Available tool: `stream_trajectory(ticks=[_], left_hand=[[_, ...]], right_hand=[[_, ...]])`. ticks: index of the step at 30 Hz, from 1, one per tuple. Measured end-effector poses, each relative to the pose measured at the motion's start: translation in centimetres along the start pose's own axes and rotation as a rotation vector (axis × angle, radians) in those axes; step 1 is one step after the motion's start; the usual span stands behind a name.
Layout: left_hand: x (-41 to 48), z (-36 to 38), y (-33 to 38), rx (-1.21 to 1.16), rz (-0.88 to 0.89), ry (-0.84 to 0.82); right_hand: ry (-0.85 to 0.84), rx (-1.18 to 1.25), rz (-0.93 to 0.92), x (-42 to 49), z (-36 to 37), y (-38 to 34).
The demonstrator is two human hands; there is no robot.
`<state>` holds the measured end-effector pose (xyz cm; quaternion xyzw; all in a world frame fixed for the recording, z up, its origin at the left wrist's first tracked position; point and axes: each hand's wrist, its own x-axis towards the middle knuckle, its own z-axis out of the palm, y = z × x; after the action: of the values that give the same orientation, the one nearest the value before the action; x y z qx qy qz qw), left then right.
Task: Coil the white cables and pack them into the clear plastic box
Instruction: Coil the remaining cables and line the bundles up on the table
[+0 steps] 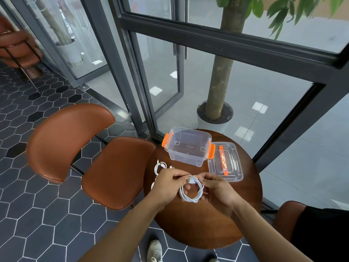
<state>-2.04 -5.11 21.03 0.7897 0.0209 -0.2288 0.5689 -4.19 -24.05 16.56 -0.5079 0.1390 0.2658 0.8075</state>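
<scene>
Nearest to the camera, both hands work above the counter [198, 224]. The left hand [167, 185] and the right hand [217, 190] hold one cable [191, 194] between them. It is wound into a small round coil of several loops, which hangs below the fingers, a little above the wood. The fingers of both hands are curled and pinch the top of the coil, where the plug ends seem to meet. I judge that the step in hand is finishing this coil: the last end is probably being tucked or wrapped so that the loops do not spring open.

The next move, I think, calls for a firm hold on the coil with one hand, so that it keeps its shape, and then a short carry forward into the box [181, 156]. The box stands open farther back on the counter, with orange clips on its sides, and I see no cable inside it. Its lid [234, 167] lies flat just beside it on the right.

Some things are hard to make out. How the fingertips sit on the plugs is blurred. A loose cable [160, 167] lies left of the hands, partly hidden under the left hand, so I cannot count how many remain.
</scene>
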Motion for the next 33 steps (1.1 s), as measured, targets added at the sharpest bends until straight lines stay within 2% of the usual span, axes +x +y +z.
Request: stream_trajectory(ticks=[3,8,11,16,23,33], left_hand=[[-0.3,0.5,-0.2,-0.027,-0.018,0.046],[0.2,0.4,-0.9,-0.067,-0.085,0.089],[0.3,-0.2,-0.6,-0.126,-0.105,0.055],[0.5,-0.4,-0.3,-0.152,-0.117,0.014],[1.0,-0.3,-1.1,-0.513,-0.251,-0.100],[0.8,-0.2,-1.5,-0.554,-0.244,-0.107]], right_hand=[[0.133,-0.023,-0.045,-0.5,1.6,0.5],[0.150,-0.112,-0.076,-0.8,2.6,0.1],[0.177,-0.142,-0.094,-1.3,2.6,-0.6],[0.228,-0.325,-0.155,-0.7,2.5,-1.2],[0.229,-0.224,-0.118,-0.5,2.2,-1.4],[0.222,-0.103,-0.043,-0.4,1.9,-0.7]])
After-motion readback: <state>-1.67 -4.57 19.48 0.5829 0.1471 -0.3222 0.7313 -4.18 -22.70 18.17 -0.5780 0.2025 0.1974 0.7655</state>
